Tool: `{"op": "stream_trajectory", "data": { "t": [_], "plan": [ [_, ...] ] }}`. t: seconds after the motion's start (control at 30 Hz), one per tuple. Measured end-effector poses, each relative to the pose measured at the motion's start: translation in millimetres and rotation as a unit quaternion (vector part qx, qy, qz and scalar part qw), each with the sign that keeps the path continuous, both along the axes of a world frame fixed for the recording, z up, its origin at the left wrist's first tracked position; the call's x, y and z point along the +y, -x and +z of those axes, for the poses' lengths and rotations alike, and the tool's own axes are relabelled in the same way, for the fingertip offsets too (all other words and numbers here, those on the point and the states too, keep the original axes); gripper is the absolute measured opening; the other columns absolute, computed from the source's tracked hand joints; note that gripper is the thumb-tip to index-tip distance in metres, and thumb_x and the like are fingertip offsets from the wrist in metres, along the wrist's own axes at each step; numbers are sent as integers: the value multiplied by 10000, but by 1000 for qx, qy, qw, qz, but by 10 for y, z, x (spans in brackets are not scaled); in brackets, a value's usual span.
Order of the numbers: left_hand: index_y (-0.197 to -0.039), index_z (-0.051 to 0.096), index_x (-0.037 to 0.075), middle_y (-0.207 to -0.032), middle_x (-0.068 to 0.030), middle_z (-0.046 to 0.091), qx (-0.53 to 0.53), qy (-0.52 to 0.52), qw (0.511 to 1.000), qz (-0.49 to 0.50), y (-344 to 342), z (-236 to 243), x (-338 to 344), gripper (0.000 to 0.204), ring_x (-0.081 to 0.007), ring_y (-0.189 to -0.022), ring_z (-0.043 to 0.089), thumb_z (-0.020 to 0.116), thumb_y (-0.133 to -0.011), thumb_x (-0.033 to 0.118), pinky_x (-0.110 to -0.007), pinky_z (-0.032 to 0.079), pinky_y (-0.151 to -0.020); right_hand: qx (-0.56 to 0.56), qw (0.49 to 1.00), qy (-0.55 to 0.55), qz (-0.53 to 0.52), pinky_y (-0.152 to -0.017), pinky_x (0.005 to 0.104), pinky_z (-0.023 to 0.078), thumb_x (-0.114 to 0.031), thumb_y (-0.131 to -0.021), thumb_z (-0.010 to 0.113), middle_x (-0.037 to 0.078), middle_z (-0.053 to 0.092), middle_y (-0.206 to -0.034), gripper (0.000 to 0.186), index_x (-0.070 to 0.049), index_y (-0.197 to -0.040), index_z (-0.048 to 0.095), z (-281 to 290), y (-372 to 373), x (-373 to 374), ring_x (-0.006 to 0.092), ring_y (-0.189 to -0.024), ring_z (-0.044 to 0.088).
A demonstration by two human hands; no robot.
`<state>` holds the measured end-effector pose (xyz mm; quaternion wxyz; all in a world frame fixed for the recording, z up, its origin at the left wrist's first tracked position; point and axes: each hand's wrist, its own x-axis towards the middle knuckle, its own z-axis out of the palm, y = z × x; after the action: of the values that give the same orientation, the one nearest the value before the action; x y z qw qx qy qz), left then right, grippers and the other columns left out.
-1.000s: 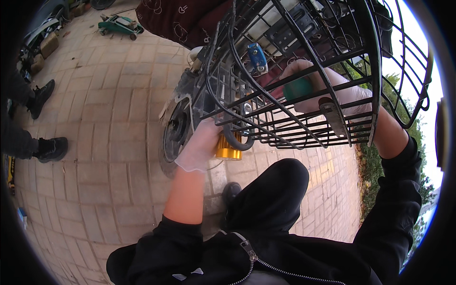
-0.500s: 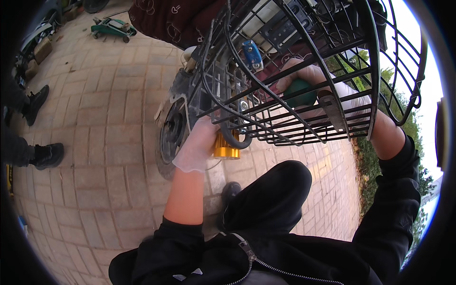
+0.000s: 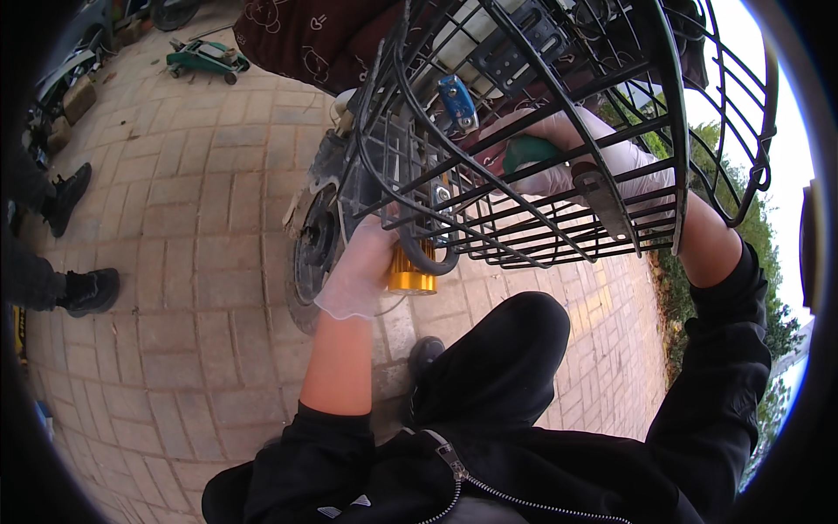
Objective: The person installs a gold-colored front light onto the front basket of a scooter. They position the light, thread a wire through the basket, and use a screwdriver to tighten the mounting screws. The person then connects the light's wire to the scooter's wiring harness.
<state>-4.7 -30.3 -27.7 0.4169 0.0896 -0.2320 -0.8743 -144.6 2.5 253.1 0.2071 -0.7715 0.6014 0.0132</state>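
Note:
A black wire basket [image 3: 559, 162] on a two-wheeled vehicle fills the upper right. Seen through its bars, my gloved right hand [image 3: 567, 144] is wrapped around a rounded green handle-like thing [image 3: 528, 155]; what that thing ends in is hidden. Under the basket's near left corner, my gloved left hand [image 3: 360, 262] is closed against a gold metal cylinder [image 3: 412, 278] with a ribbed side. Its fingertips are hidden behind the cylinder and the bars. A small blue metal piece [image 3: 458, 103] and a slotted dark metal plate [image 3: 519, 48] show beyond the wires.
A dark wheel [image 3: 316, 236] stands left of my left hand. Maroon patterned cloth [image 3: 305, 44] hangs behind the basket. Farther off are a green floor jack [image 3: 207, 59] and another person's black shoes [image 3: 87, 291]. Paving bricks [image 3: 192, 218] cover the ground; shrubs grow at the right.
My right hand has moved slightly left and turned over the green thing, covering more of it. The basket has shifted slightly left in view. My left hand stays by the gold cylinder.

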Motion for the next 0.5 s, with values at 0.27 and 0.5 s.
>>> {"op": "stream_trajectory", "data": {
  "t": [0.27,0.5],
  "plan": [
    [-1341,556,18,-1138,-102,698,-16,-14,1000,-2,-22,114,3,418,-214,-968,705,598,-927,43,-350,601,-834,58,997,-47,-30,-912,353,523,-158,-890,684,137,646,-1154,430,-3,-1275,572,130,79,23,266,-1046,657],
    [-1305,582,27,-1099,-86,702,-5,-27,999,-16,-37,76,24,355,-198,-943,702,576,-953,70,-349,596,-822,-45,998,-50,12,-913,388,525,-290,-844,774,136,635,-1169,583,-16,-1303,540,53,130,-6,254,-1041,648]
  ]
}}
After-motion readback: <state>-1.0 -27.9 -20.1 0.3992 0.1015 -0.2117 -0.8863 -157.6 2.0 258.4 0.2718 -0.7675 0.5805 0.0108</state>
